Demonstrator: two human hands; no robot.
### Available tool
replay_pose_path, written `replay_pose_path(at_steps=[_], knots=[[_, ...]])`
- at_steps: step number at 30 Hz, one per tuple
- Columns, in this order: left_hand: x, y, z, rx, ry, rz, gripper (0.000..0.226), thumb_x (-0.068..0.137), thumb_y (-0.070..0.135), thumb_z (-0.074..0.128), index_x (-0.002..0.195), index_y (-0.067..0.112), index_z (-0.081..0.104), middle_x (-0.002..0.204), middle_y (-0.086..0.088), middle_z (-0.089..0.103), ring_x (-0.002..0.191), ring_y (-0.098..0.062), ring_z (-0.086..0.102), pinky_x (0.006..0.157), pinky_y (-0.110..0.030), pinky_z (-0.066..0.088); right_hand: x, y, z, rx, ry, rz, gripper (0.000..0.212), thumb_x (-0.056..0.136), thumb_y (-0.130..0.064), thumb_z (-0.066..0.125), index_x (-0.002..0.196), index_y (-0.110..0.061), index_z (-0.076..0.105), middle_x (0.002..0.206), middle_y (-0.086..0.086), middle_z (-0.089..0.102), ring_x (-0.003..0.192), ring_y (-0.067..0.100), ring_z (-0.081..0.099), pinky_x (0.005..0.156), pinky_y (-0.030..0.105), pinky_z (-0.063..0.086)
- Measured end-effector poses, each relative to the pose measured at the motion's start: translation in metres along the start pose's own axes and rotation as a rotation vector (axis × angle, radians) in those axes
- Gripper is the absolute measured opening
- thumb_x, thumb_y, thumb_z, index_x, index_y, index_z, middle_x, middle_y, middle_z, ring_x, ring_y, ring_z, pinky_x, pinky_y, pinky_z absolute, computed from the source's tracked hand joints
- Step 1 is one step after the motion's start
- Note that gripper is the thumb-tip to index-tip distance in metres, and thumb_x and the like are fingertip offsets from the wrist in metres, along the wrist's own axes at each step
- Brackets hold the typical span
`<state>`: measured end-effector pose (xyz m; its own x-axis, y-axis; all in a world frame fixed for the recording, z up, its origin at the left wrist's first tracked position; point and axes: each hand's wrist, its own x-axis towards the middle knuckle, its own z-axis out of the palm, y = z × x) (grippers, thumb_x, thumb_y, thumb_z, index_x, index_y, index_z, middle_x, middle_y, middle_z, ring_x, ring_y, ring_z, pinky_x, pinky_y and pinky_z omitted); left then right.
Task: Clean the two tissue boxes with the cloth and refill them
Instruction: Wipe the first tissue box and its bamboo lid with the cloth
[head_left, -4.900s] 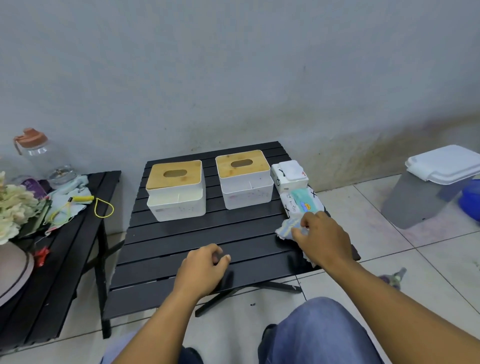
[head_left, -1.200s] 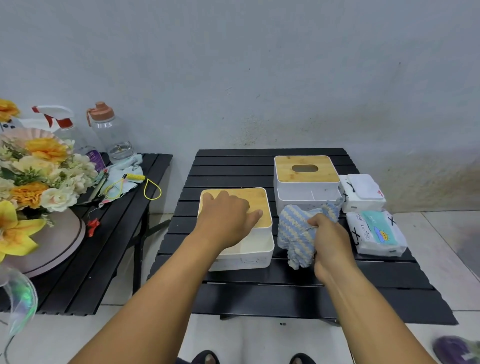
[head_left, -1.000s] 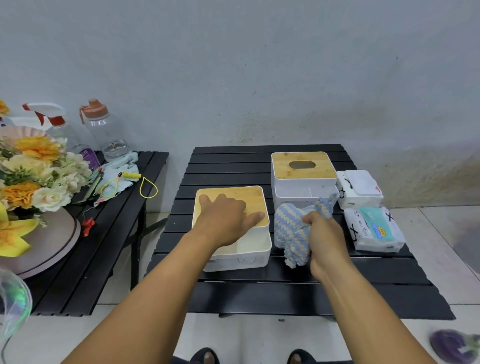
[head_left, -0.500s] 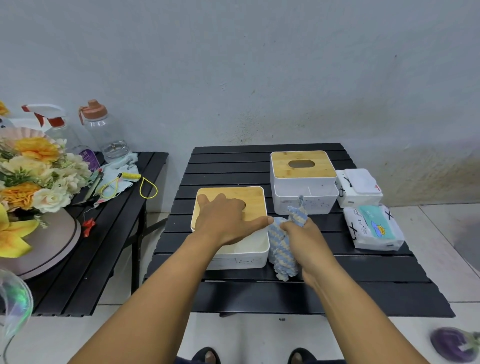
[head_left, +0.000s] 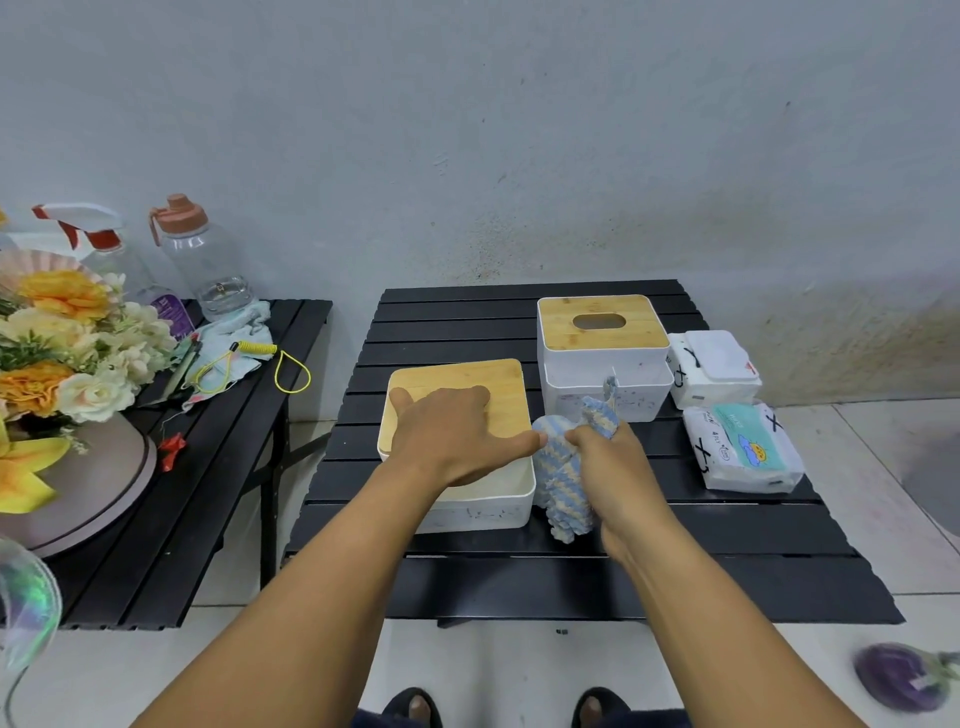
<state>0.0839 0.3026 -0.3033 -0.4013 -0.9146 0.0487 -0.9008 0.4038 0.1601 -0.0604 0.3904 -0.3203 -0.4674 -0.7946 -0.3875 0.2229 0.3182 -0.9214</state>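
The left hand lies flat on the near tissue box's bamboo lid. The right hand presses a striped cloth against that box's right side, on the black worktop.

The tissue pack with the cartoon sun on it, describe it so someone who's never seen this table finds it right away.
Start at the black slatted table and go to its right edge. Two white tissue packs lie there beside the far tissue box; take the nearer one, the tissue pack. Unlike the plain white pack behind it, it has a teal label with a little sun.
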Motion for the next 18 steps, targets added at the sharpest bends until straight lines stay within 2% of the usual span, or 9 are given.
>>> replay_pose_path(at_steps=[4,9,13,15,18], knots=[[0.0,0.002,-0.006,-0.034,0.037,0.001,0.072,0.084,0.087,0.036,0.072,0.019,0.054,0.069,0.006,0.057,0.073,-0.015,0.054,0.107,-0.06,0.025,-0.001,-0.006,0.0,-0.003,0.016,0.003,0.032,0.095,-0.02,0.052,0.127,-0.022,0.053,0.112,0.007,0.07,0.094,0.025,0.071,0.067,0.033,0.055],[-0.002,0.003,-0.011,-0.023,0.049,0.012,0.079,0.08,0.095,0.03,0.075,0.019,0.052,0.073,0.005,0.059,0.074,-0.016,0.054,0.101,-0.058,0.024,0.001,-0.022,0.004,-0.068,0.013,-0.023,0.032,0.093,-0.023,0.051,0.125,-0.019,0.051,0.109,0.011,0.069,0.094,0.028,0.07,0.071,0.037,0.056],[-0.004,0.005,-0.024,-0.033,0.084,0.053,0.077,0.081,0.094,0.03,0.081,0.02,0.052,0.077,0.007,0.056,0.077,-0.017,0.052,0.094,-0.052,0.029,-0.002,-0.042,0.009,-0.092,0.043,-0.083,0.028,0.094,-0.025,0.051,0.12,-0.015,0.055,0.103,0.009,0.069,0.09,0.027,0.068,0.071,0.036,0.054],[-0.006,0.005,-0.035,-0.136,0.159,0.077,0.075,0.085,0.091,0.028,0.077,0.019,0.051,0.075,0.006,0.056,0.075,-0.017,0.053,0.087,-0.048,0.034,-0.005,-0.051,0.009,-0.081,0.066,-0.118,0.016,0.096,-0.026,0.05,0.1,-0.015,0.061,0.088,0.006,0.068,0.077,0.022,0.065,0.063,0.03,0.048],[-0.01,0.002,-0.053,-0.526,0.256,0.046,0.079,0.083,0.092,0.022,0.076,0.021,0.056,0.068,0.004,0.054,0.071,-0.019,0.055,0.071,-0.041,0.039,-0.015,-0.062,0.005,-0.034,0.088,-0.153,0.021,0.099,-0.026,0.048,0.081,-0.019,0.057,0.074,0.002,0.06,0.067,0.018,0.059,0.055,0.026,0.041]])
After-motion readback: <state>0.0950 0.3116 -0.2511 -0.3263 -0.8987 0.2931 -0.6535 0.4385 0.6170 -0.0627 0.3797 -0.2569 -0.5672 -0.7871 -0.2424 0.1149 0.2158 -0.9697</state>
